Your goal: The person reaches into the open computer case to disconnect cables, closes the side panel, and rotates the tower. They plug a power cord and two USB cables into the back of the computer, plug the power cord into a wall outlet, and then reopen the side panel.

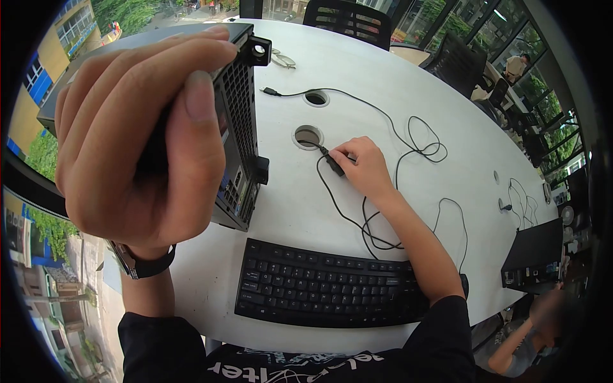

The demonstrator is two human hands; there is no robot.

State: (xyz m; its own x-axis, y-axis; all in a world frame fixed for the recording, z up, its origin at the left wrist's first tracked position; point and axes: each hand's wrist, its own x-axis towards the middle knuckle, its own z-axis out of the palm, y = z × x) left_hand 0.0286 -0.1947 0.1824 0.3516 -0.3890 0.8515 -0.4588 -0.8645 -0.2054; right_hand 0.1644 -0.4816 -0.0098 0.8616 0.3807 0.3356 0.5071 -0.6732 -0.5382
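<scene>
Close to the camera on the left, my left hand has its fingers curled in front of a black computer case; whether anything is inside the curl is hidden. The case has a mesh panel and ports facing right. My right hand pinches a black cable connector beside a round hole in the white table. The cable runs into that hole and loops over the tabletop. Below my hands lies a black keyboard, its right part under my right forearm.
A USB cable plug lies near a second table hole, with glasses beyond. More cables and another black computer case are at the right. A person is at the lower right, another farther back. Chairs stand behind the table.
</scene>
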